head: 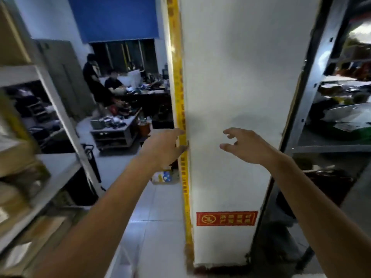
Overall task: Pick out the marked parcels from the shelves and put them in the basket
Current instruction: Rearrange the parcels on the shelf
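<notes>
Both empty: left hand point(164, 149) and right hand point(244, 146) hang with loose fingers just in front of the pillar point(230, 77). The parcels point(12, 43) sit on shelves point(58, 169) at 9 and 3 o'clock, basket nowhere in view. It's all blurry and no marks show, so grabbing a wrong one seems likely.

The pillar point(230, 77) is white, with a yellow tape point(178, 77) down its corner carrying orange-red marks. Low on it sits a red sign point(226, 218) with yellow characters and a yellow circled symbol. The pillar's foot is scuffed brown. The blind point(114, 17) is deep blue. The floor point(152, 207) is pale grey tile. The left shelves point(58, 167) are light grey, their boxes point(12, 37) brown; the right rack point(319, 77) is grey metal.
</notes>
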Demonstrator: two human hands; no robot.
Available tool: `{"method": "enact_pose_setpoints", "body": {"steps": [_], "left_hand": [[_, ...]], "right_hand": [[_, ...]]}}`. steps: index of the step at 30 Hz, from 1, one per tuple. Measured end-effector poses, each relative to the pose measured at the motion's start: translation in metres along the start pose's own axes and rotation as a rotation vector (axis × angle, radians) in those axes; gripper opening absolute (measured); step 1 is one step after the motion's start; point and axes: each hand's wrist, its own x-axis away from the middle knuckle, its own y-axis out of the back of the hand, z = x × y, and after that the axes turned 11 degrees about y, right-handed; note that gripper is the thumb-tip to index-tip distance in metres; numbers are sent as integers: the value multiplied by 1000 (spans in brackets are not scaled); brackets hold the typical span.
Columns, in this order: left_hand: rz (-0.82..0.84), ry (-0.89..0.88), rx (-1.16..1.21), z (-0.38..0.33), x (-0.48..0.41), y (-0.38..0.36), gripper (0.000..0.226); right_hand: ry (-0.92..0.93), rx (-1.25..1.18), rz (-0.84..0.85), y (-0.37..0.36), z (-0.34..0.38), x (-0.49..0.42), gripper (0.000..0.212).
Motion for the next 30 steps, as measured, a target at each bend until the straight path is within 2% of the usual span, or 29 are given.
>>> {"method": "enact_pose_setpoints", "body": {"steps": [3, 8, 13, 15, 23, 26, 30], "left_hand": [[-8, 118, -11, 65, 34, 22, 41], [-35, 317, -78, 150, 103, 54, 52], [-130, 589, -133, 208, 181, 82, 40], [-160, 698, -172, 221, 213, 94, 44], [-289, 1201, -269, 212, 358, 125, 46], [-324, 1369, -294, 188, 412, 128, 46], [-370, 1557, -341, 151, 482, 137, 47]], "right_hand": [[95, -48, 53, -34, 54, -20, 56], [292, -104, 169, -89, 135, -44, 60], [524, -160, 297, -134, 206, -66, 60], [629, -175, 336, -149, 234, -74, 60], [1042, -269, 552, -195, 341, -66, 55], [1154, -367, 644, -208, 374, -41, 55], [1343, -366, 700, -216, 422, 10, 58]]}}
